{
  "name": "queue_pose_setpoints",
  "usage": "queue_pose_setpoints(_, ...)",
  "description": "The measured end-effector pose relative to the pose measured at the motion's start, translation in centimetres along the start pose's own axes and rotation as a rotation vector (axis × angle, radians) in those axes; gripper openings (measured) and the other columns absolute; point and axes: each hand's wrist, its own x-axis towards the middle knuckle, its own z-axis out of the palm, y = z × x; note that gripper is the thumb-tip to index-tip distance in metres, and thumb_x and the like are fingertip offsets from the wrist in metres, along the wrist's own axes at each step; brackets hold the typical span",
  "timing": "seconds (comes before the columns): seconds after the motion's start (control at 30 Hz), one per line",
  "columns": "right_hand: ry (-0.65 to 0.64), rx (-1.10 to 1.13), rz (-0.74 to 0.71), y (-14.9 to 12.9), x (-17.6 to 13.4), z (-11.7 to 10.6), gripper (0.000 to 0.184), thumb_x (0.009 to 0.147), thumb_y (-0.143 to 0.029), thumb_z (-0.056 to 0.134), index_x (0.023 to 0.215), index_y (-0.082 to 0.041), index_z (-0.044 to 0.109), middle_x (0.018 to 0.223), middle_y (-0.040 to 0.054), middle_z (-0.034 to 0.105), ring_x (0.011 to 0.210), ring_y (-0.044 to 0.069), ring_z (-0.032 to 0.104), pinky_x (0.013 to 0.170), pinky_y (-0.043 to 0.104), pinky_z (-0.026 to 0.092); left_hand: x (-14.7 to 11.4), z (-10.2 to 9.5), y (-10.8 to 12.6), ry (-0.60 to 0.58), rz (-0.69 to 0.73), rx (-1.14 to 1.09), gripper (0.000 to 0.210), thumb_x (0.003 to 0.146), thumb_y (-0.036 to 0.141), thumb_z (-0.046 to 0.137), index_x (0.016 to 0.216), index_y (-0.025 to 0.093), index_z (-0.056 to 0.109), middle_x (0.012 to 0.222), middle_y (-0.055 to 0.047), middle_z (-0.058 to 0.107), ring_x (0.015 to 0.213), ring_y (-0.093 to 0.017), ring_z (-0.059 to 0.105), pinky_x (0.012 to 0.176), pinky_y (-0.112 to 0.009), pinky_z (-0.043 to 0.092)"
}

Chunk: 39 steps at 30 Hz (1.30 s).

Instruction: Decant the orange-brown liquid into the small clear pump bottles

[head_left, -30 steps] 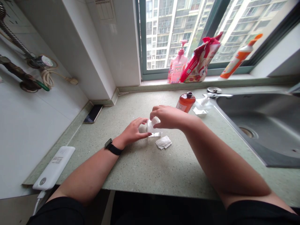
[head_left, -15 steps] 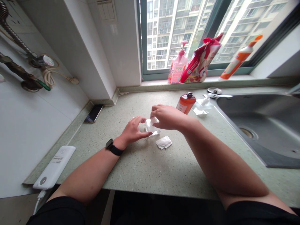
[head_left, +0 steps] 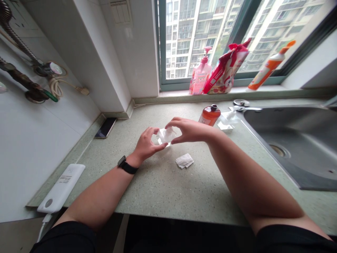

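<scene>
A small clear, boxy container (head_left: 163, 136) with something whitish at its right end is held low over the counter between my two hands. My left hand (head_left: 147, 143), a black watch on its wrist, has its thumb and fingers curved around the container's left side. From the right, my right hand (head_left: 186, 130) closes fingertips and thumb about its other end. A folded white tissue (head_left: 184, 161) lies on the counter, nearer to me. Behind my right wrist stands an uncapped amber bottle (head_left: 210, 115) with orange-red colour.
A clear pump piece (head_left: 228, 118) lies beside the steel sink (head_left: 297, 140). On the window sill stand a pink pump bottle (head_left: 200, 75), a red bag (head_left: 228, 68) and an orange-white bottle (head_left: 268, 70). At left are a phone (head_left: 105, 127) and a white power bank (head_left: 62, 188).
The container and my right hand have shifted slightly left and away from me. My right hand's fingers have spread from a tighter pinch to a wider hold.
</scene>
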Motion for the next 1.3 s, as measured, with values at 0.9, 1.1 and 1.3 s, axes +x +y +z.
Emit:
queue_pose_setpoints(0.9,0.349,0.166,-0.217,-0.1,1.4,1.0,0.015,0.087,-0.03,0.082,0.1,-0.023,0.083,0.111,0.0076,0.072,0.103,0.022,0.069,0.096,0.04,0.053,-0.2,-0.3,0.2,0.11,-0.015,-0.157,0.058,0.081,0.056,0.086,0.123,0.023,0.064,0.12,-0.008,0.07,0.115,-0.029,0.068,0.107,-0.048,0.053)
queue_pose_setpoints(1.1,0.332,0.206,-0.174,0.6,1.3,0.9,0.019,0.091,-0.032,0.078,0.107,-0.022,0.08,0.115,0.0082,0.071,0.106,0.021,0.067,0.099,0.04,0.055,0.0,-0.2,-0.8,0.005,-0.013,-0.184,0.075,0.082,0.069,0.081,0.139,0.026,0.058,0.137,-0.012,0.067,0.128,-0.033,0.065,0.115,-0.055,0.049)
queue_pose_setpoints(1.3,0.408,0.341,-0.126,1.0,-1.2,-3.1,0.031,0.099,-0.043,0.066,0.121,-0.023,0.074,0.128,0.0097,0.063,0.118,0.021,0.063,0.098,0.035,0.058,0.2,0.4,-2.2,-0.084,-0.033,-0.175,0.083,0.087,0.075,0.071,0.149,0.023,0.05,0.14,-0.016,0.065,0.129,-0.035,0.066,0.116,-0.058,0.049)
